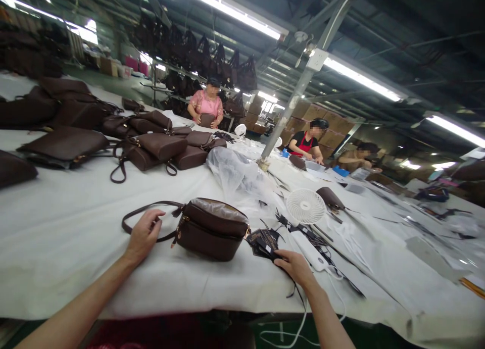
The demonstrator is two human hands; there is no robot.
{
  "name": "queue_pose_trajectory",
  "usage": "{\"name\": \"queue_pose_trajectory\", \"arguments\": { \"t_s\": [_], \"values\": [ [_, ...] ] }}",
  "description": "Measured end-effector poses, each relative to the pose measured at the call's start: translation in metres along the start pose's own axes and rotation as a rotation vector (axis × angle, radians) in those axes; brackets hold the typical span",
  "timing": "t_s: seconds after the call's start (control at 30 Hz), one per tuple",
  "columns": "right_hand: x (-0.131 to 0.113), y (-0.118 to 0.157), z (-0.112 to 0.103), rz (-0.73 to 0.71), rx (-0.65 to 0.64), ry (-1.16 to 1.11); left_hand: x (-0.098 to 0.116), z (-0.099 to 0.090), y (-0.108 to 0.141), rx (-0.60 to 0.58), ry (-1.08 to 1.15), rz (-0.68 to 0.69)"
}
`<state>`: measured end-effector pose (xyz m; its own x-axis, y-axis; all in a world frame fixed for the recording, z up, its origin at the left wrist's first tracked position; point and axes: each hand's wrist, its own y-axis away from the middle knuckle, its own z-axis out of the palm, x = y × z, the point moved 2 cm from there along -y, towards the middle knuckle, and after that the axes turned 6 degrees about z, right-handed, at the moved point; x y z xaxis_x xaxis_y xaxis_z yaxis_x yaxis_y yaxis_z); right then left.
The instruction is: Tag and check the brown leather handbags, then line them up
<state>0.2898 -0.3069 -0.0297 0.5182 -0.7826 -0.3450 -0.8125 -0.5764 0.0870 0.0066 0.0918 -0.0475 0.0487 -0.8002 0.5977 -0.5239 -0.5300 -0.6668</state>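
A small dark brown handbag (212,235) stands upright on the white-covered table in front of me. Its top is unzipped, with clear plastic showing inside, and its strap (151,205) loops out to the left. My left hand (146,233) lies across the lower part of that loop, fingers slightly curled and apart; whether it presses on the strap is hard to see. Right of the bag is a pile of black hang tags (263,242) with printed lettering and cords. At the pile's near edge, my right hand (295,265) pinches a black tag between thumb and fingers.
Brown bags (151,147) are heaped at the left back. Crumpled clear plastic (238,175) lies behind the handbag. A white fan (306,206) and a white power strip (310,250) with cables lie to the right. A metal post (290,109) rises from the table. Several people work across it.
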Motion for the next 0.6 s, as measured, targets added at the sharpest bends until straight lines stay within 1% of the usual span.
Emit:
{"name": "queue_pose_trajectory", "arguments": {
  "t_s": [0.03, 0.1, 0.2, 0.3, 0.37, 0.43, 0.5, 0.57, 0.6],
  "values": [
    [-0.001, 0.0, 0.001, 0.01, 0.018, -0.023, 0.001, 0.0, 0.0, 0.002, 0.005, 0.005],
    [-0.002, 0.003, 0.002, 0.057, 0.096, -0.061, 0.002, -0.001, 0.0, 0.013, 0.014, 0.019],
    [-0.001, 0.01, -0.001, 0.192, 0.306, -0.136, 0.006, -0.004, -0.002, 0.049, 0.023, 0.044],
    [0.004, 0.019, -0.013, 0.313, 0.506, -0.289, 0.013, -0.012, -0.003, 0.106, 0.031, 0.054],
    [0.008, 0.024, -0.025, 0.338, 0.576, -0.444, 0.024, -0.018, -0.003, 0.154, 0.057, 0.047],
    [0.004, 0.03, -0.038, 0.319, 0.603, -0.59, 0.044, -0.022, -0.001, 0.171, 0.136, 0.026],
    [-0.01, 0.038, -0.049, 0.27, 0.583, -0.777, 0.073, -0.021, 0.003, 0.113, 0.285, -0.01],
    [-0.036, 0.048, -0.056, 0.212, 0.51, -1.078, 0.109, -0.014, 0.007, -0.041, 0.477, -0.053],
    [-0.053, 0.054, -0.057, 0.186, 0.455, -1.258, 0.129, -0.007, 0.01, -0.144, 0.574, -0.069]
  ]
}}
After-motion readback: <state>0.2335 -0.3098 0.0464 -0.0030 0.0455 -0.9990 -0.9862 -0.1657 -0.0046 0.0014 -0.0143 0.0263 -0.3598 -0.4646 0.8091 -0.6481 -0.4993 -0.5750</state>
